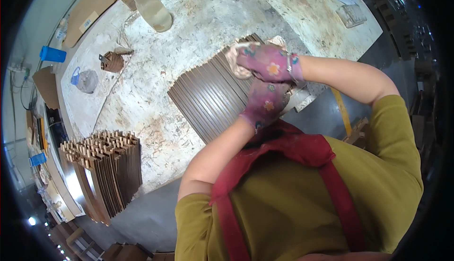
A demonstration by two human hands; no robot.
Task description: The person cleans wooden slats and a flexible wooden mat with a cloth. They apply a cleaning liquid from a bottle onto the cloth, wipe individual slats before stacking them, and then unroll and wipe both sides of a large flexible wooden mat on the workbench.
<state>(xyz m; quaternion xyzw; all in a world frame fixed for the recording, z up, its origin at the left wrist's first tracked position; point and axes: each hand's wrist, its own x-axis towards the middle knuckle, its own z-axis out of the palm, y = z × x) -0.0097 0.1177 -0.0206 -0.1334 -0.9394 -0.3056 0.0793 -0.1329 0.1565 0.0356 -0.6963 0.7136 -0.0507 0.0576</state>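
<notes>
Side by side on the worktable lies a row of long brown wooden slats, smooth and slightly glossy. My right hand, in a purple flowered glove, is closed on a crumpled whitish rag over the slats' far right part. Just below it, my left hand in a matching glove is at the right side of the row. The two hands overlap, and the left fingers are mostly hidden, so I cannot see whether they grip anything.
Left of the slats, a stack of brown boards with pale dowels sticking up stands at the edge of the stained white worktable. Farther back are a bottle of cloudy liquid, a brown roll, a clear blue-topped container and a blue cup.
</notes>
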